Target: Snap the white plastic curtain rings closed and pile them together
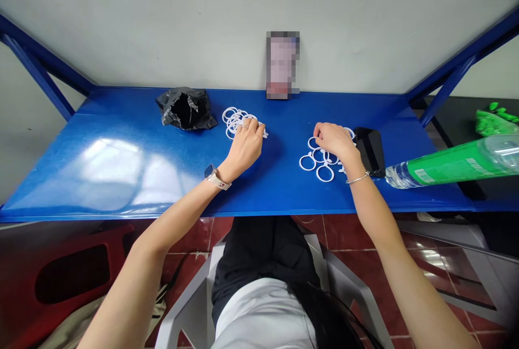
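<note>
My left hand (248, 146) reaches down onto a heap of white plastic rings (230, 115), its fingers bent and closed among them. They appear to grip a ring, though the fingertips are partly hidden. To the right, my right hand (335, 140) is over a looser spread of white plastic rings (325, 172), each with a small tab. Its thumb and forefinger are pinched together at the edge of one ring (312, 143). My palm and wrist cover part of this group.
On the blue table (279, 176) an open black plastic bag (187, 110) lies at left. A blurred phone-like object (283, 65) leans against the wall. A black object (370, 151) and a green-labelled bottle (454, 164) are at right. Blue frame bars flank both sides.
</note>
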The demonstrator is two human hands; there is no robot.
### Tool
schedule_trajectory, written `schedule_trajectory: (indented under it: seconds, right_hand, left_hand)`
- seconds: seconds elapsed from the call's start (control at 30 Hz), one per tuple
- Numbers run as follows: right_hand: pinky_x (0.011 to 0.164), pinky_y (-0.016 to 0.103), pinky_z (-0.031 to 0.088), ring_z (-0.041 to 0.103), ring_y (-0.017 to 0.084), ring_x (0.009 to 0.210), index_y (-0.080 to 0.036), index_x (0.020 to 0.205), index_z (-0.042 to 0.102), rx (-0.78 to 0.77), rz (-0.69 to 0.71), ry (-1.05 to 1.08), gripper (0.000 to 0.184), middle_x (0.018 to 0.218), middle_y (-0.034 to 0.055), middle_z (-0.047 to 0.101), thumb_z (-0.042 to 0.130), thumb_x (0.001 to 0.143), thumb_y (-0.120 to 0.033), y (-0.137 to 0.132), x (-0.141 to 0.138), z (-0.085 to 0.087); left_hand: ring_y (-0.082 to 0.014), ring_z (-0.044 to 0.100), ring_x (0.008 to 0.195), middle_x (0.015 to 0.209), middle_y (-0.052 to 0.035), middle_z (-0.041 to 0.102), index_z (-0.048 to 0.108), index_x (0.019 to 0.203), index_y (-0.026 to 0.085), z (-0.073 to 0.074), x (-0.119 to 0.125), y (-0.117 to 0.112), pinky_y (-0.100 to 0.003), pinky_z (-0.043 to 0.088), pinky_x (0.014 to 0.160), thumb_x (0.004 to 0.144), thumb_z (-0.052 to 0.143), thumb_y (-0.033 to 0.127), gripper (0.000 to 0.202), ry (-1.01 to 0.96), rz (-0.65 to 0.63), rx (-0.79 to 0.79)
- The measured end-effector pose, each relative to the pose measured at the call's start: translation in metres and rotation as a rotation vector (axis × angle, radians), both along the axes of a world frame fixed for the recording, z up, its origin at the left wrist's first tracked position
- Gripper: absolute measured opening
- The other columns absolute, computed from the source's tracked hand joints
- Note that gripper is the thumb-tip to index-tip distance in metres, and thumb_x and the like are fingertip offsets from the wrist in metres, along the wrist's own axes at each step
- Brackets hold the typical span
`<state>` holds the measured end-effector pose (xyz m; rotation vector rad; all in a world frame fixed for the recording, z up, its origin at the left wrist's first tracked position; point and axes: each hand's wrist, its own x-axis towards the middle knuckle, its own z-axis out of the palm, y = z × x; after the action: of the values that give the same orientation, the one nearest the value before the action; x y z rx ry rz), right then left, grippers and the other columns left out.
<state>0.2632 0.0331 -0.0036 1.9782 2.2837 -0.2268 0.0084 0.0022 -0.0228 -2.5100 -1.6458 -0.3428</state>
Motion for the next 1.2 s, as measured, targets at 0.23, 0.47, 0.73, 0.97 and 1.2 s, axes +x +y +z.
schedule_trajectory:
  seconds: [0.23, 0.47, 0.73, 0.97, 1.2]
  right_hand:
    - [0.07, 0.033, 0.045, 0.065, 0.021, 0.076, -0.019, 0.095, 0.06, 0.218, 0.012, 0.377, 0.011, 0.082, 0.0051, 0.07, 0.053, 0.088, -0.016, 0.001, -0.004, 0.003]
    - [0.048, 0.022, 0.041, 0.053, 0.009, 0.047, -0.021, 0.084, 0.051, -0.047, 0.021, 1.243, 0.019, 0.062, -0.0043, 0.063, 0.066, 0.08, -0.032, -0.014, -0.041, -0.008]
    - [0.046, 0.02, 0.039, 0.049, 0.006, 0.042, -0.02, 0.081, 0.052, -0.174, -0.039, 1.451, 0.036, 0.054, -0.0085, 0.058, 0.076, 0.074, -0.046, -0.028, -0.064, -0.022]
    - [0.052, 0.022, 0.042, 0.05, 0.007, 0.053, -0.019, 0.08, 0.057, -0.169, -0.004, 1.479, 0.038, 0.073, -0.002, 0.063, 0.074, 0.076, -0.053, -0.029, -0.064, -0.019]
    - [0.043, 0.021, 0.03, 0.048, 0.007, 0.049, -0.018, 0.076, 0.059, -0.32, 0.127, 1.476, 0.041, 0.071, -0.0007, 0.06, 0.063, 0.085, -0.058, -0.033, -0.06, -0.004]
  left_hand:
    - [-0.0303, 0.058, 0.116, 0.119, -0.0189, 0.063, 0.062, 0.12, 0.009, 0.002, 0.002, -0.004, -0.044, 0.051, 0.095, 0.101, 0.036, 0.014, 0.033, -0.069, -0.256, 0.076]
    - [-0.0271, 0.057, 0.121, 0.126, -0.0165, 0.063, 0.057, 0.128, 0.014, -0.004, 0.01, -0.013, -0.043, 0.05, 0.1, 0.103, 0.044, 0.026, 0.032, -0.227, -0.532, 0.158]
    - [-0.0249, 0.061, 0.104, 0.096, -0.0115, 0.069, 0.064, 0.099, 0.014, -0.006, 0.008, -0.012, -0.035, 0.048, 0.084, 0.103, 0.042, 0.037, 0.032, -0.242, -0.538, 0.067]
    - [-0.0243, 0.059, 0.102, 0.09, -0.01, 0.069, 0.067, 0.093, 0.017, -0.003, 0.004, -0.011, -0.035, 0.044, 0.083, 0.103, 0.043, 0.033, 0.03, -0.399, -0.522, -0.007]
    - [-0.0159, 0.058, 0.074, 0.069, -0.0035, 0.064, 0.067, 0.076, 0.017, 0.022, 0.0, -0.013, -0.028, 0.043, 0.073, 0.097, 0.053, 0.048, 0.04, -0.913, -0.378, -0.408]
